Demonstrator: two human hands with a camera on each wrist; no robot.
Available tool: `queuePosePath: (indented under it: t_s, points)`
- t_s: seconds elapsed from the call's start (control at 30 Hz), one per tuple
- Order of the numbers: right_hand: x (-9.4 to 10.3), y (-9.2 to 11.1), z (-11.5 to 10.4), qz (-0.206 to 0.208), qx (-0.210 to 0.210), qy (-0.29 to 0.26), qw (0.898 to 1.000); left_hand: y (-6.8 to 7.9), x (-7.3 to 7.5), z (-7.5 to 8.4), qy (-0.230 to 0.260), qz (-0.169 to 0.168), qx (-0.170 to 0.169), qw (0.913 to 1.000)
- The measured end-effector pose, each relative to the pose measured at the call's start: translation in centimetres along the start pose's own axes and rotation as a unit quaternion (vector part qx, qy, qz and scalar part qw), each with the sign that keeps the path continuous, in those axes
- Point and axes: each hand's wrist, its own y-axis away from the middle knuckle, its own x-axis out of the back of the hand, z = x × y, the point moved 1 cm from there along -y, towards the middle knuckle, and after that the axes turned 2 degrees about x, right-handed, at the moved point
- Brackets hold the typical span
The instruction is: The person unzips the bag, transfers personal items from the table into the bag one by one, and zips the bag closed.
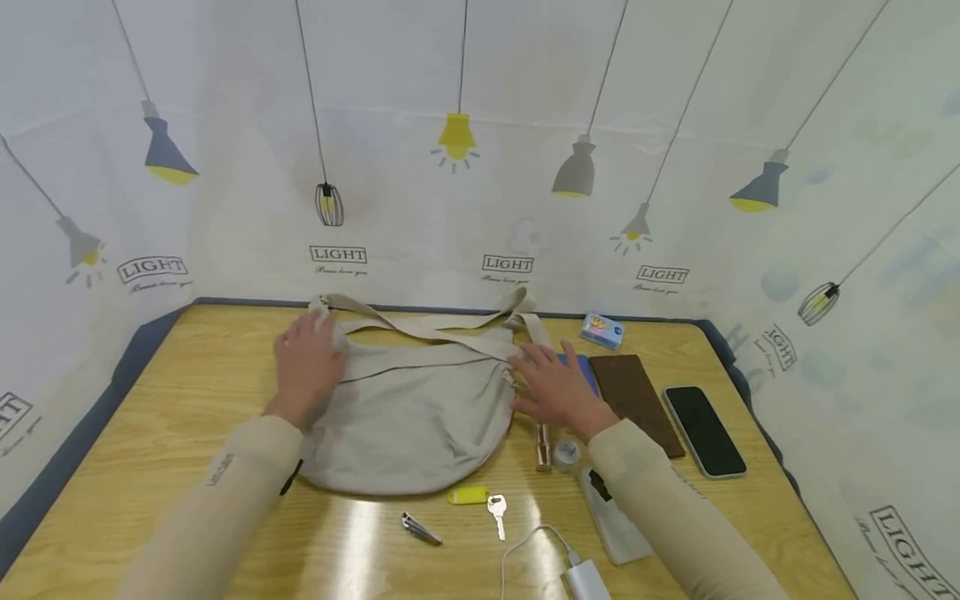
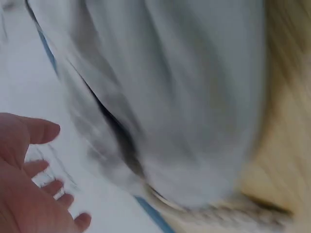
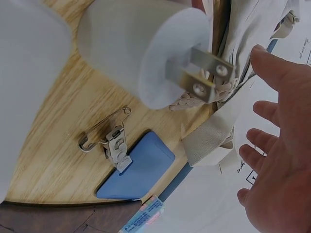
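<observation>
A light grey cloth shoulder bag lies flat on the table, its beige straps crossed over the top. My left hand is at the bag's upper left corner; in the left wrist view its fingers are spread beside the blurred bag. At the bag's right edge is my right hand, above the strap and a blue card. Loosely spread fingers show in the right wrist view, holding nothing. Whether either hand touches the cloth is unclear.
Right of the bag are a brown notebook-like item, a phone, a small box, and a gold tube. In front lie a key, yellow tag and nail clipper. A two-pronged plug stands near a badge clip.
</observation>
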Motion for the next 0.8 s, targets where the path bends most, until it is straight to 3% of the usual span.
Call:
queuePosePath:
  t_s: [0.07,0.13,0.23,0.3,0.47,0.7,0.8]
  points:
    - [0.0,0.1,0.1,0.003,-0.002,0.0,1.0,0.7,-1.0,2.7,-0.017,-0.016,-0.079,0.9966]
    - [0.0,0.2,0.2,0.003,-0.007,0.0,1.0,1.6,-2.0,5.5,-0.019,-0.07,-0.145,0.9868]
    - [0.0,0.3,0.3,0.008,-0.008,-0.001,1.0,3.0,-3.5,9.0,-0.017,-0.159,-0.199,0.9668]
    - [0.0,0.4,0.3,0.011,-0.008,-0.005,1.0,3.6,-4.3,10.8,-0.019,-0.194,-0.212,0.9578]
    - [0.0,0.6,0.6,0.013,-0.011,-0.006,1.0,4.4,-5.8,13.7,-0.066,-0.213,-0.211,0.9516]
    - [0.0,1.0,0.8,0.007,-0.017,-0.003,1.0,5.0,-6.4,15.9,-0.142,-0.245,-0.212,0.9351]
    - [0.1,1.1,0.9,0.008,-0.018,-0.003,1.0,4.9,-6.3,16.4,-0.16,-0.241,-0.214,0.9329]
